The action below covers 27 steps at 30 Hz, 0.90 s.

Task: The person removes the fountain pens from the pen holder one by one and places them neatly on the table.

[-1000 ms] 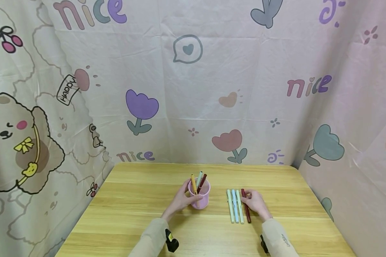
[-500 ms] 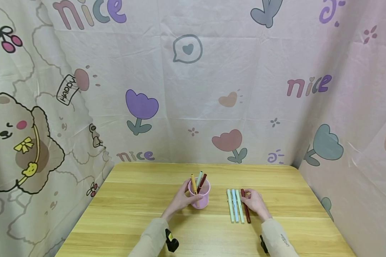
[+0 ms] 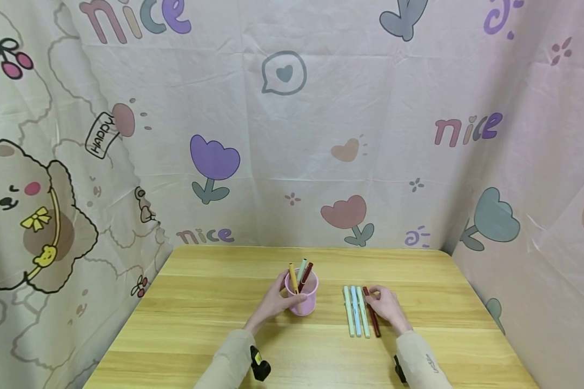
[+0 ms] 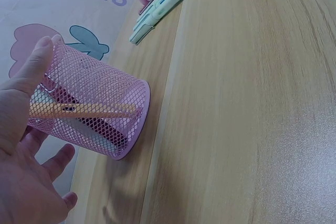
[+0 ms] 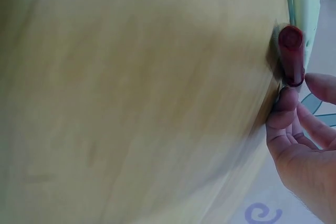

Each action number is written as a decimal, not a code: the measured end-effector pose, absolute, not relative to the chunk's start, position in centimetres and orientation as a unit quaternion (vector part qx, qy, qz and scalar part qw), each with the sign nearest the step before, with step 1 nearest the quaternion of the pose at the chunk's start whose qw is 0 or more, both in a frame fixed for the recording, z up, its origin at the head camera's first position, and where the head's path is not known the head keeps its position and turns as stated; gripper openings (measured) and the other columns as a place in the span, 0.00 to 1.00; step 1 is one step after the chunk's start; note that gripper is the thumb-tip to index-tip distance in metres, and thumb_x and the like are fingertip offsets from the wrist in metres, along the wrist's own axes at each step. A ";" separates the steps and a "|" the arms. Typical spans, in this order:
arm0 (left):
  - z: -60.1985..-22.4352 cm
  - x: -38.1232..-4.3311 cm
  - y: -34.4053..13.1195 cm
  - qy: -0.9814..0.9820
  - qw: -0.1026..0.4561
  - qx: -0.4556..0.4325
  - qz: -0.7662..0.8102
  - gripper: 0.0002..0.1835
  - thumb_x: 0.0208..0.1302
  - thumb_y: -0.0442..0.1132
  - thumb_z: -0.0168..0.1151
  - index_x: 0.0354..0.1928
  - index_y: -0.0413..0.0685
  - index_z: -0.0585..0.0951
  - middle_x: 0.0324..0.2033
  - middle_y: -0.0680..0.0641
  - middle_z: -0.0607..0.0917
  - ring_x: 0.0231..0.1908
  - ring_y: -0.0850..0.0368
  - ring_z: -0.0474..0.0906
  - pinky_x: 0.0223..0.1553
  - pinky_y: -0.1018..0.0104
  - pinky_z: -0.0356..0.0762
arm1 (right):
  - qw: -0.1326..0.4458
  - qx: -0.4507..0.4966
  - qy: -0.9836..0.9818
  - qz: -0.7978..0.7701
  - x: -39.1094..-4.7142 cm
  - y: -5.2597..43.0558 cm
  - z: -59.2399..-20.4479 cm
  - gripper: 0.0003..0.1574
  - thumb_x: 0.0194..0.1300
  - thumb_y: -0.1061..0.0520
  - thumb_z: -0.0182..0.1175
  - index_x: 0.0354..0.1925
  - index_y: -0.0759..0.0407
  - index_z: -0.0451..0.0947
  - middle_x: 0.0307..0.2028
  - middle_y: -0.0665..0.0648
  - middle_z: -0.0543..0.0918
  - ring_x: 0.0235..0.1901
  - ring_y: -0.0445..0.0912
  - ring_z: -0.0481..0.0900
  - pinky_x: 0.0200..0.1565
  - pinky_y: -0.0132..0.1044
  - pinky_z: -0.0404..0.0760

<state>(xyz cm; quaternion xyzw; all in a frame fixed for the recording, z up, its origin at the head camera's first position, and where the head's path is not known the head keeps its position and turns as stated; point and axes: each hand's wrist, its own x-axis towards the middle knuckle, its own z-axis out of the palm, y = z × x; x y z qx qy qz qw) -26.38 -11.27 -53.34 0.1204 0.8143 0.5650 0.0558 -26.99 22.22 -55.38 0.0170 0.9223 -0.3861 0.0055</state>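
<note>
My left hand (image 3: 272,303) holds a pink mesh pen cup (image 3: 309,308), thumb and fingers on either side near the rim. In the cup lean a yellow pen (image 3: 292,275), a pale green pen (image 3: 303,267) and a dark red pen (image 3: 308,272); their lower ends show through the mesh in the left wrist view. To the right, my right hand (image 3: 387,309) pinches another dark red pen (image 3: 374,324) by its far half. This pen lies on the table, and in the right wrist view its near end (image 5: 291,39) points at the camera.
Left of the red pen lie two pale green pens, one outer (image 3: 348,313) and one inner (image 3: 364,319), with a light blue pen (image 3: 356,314) between them. They rest side by side on the wooden table (image 3: 199,302). A printed curtain (image 3: 292,140) hangs behind and on both sides.
The far end of the dark red pen on the table has shifted slightly left, toward the pale green pen, with the right fingers at it. The left hand and cup have stayed put.
</note>
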 end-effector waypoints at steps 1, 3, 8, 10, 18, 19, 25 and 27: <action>-53.3 -26.3 -11.3 0.815 0.055 0.121 0.565 0.53 0.57 0.50 0.75 0.78 0.45 0.55 0.74 0.31 0.64 0.73 0.30 0.61 0.71 0.27 0.58 | 0.004 0.017 0.923 -0.385 -27.0 22.3 -55.4 0.22 0.67 0.58 0.60 0.56 0.71 0.77 0.42 0.68 0.85 0.39 0.52 0.83 0.38 0.43 0.82; -53.3 -26.3 -11.3 0.816 0.053 0.124 0.563 0.53 0.58 0.50 0.75 0.78 0.44 0.55 0.74 0.31 0.64 0.73 0.29 0.61 0.70 0.27 0.58 | 0.003 0.016 0.923 -0.385 -27.0 22.3 -55.4 0.22 0.67 0.59 0.59 0.55 0.71 0.77 0.43 0.69 0.85 0.41 0.53 0.83 0.40 0.46 0.83; -53.1 -26.3 -11.3 0.816 0.055 0.123 0.562 0.53 0.58 0.49 0.75 0.78 0.43 0.54 0.74 0.30 0.63 0.73 0.29 0.61 0.71 0.28 0.58 | 0.004 0.016 0.922 -0.386 -27.0 22.1 -55.2 0.20 0.67 0.60 0.59 0.53 0.71 0.78 0.44 0.69 0.85 0.40 0.53 0.83 0.38 0.42 0.82; -53.1 -26.2 -11.2 0.816 0.054 0.121 0.563 0.53 0.58 0.49 0.75 0.78 0.43 0.54 0.74 0.30 0.64 0.73 0.30 0.61 0.71 0.28 0.58 | 0.003 0.016 0.923 -0.385 -27.0 22.1 -55.1 0.19 0.67 0.60 0.60 0.52 0.71 0.79 0.43 0.68 0.86 0.40 0.52 0.83 0.38 0.41 0.82; -53.0 -26.1 -10.9 0.815 0.044 0.117 0.565 0.50 0.59 0.42 0.74 0.78 0.42 0.55 0.72 0.29 0.65 0.72 0.28 0.62 0.69 0.27 0.60 | -0.004 0.009 0.925 -0.379 -27.0 22.0 -55.2 0.18 0.66 0.61 0.60 0.51 0.71 0.80 0.42 0.68 0.87 0.42 0.55 0.85 0.41 0.46 0.84; -53.0 -26.1 -10.9 0.815 0.043 0.116 0.566 0.50 0.59 0.41 0.74 0.78 0.41 0.55 0.72 0.28 0.65 0.72 0.28 0.62 0.69 0.26 0.59 | -0.003 0.012 0.924 -0.382 -27.0 22.0 -55.2 0.17 0.66 0.61 0.60 0.51 0.70 0.80 0.42 0.68 0.87 0.43 0.56 0.85 0.42 0.47 0.84; -53.2 -26.2 -10.8 0.816 0.045 0.111 0.566 0.50 0.59 0.39 0.73 0.77 0.39 0.55 0.72 0.27 0.64 0.71 0.26 0.61 0.70 0.26 0.58 | -0.005 0.008 0.923 -0.384 -27.0 21.9 -55.2 0.17 0.66 0.61 0.60 0.51 0.70 0.80 0.43 0.69 0.88 0.43 0.56 0.86 0.42 0.45 0.84; -53.1 -26.1 -10.8 0.816 0.046 0.112 0.565 0.50 0.59 0.41 0.74 0.78 0.40 0.55 0.73 0.28 0.64 0.72 0.27 0.62 0.70 0.26 0.59 | -0.005 0.006 0.924 -0.383 -27.0 22.0 -55.2 0.17 0.66 0.62 0.60 0.51 0.70 0.80 0.43 0.69 0.87 0.43 0.56 0.86 0.41 0.45 0.84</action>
